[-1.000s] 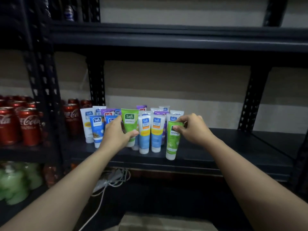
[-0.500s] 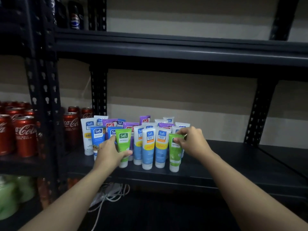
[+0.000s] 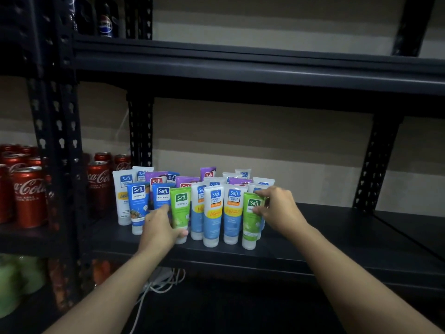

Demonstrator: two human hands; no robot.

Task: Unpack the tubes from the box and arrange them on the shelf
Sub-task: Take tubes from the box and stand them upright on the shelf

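A: Okay, hands first. Left?
B: Left hand [image 3: 160,231] wraps the lower part of a green tube [image 3: 180,210], thumb across the front just above the cap. Tube is upright, cap down, on the shelf [image 3: 313,239].
A: Right?
B: Right hand [image 3: 279,210] pinches the top of a second green tube [image 3: 250,220], thumb on the front, fingers over the upper edge. It's upright too, at the right end of the front row.
A: Between them?
B: Three white-and-blue tubes [image 3: 213,213], upright, side by side. Left of the left hand are two blue tubes [image 3: 138,206] and a taller white one. Purple tubes [image 3: 208,173] and more white ones are packed behind.
A: Whole group where?
B: Left part of the shelf, near its front edge.
A: Around?
B: Red cola cans [image 3: 29,196] on the rack to the left, some just beside the tubes. Pepsi bottle [image 3: 106,22] one level up. White cable [image 3: 159,283] below the shelf.
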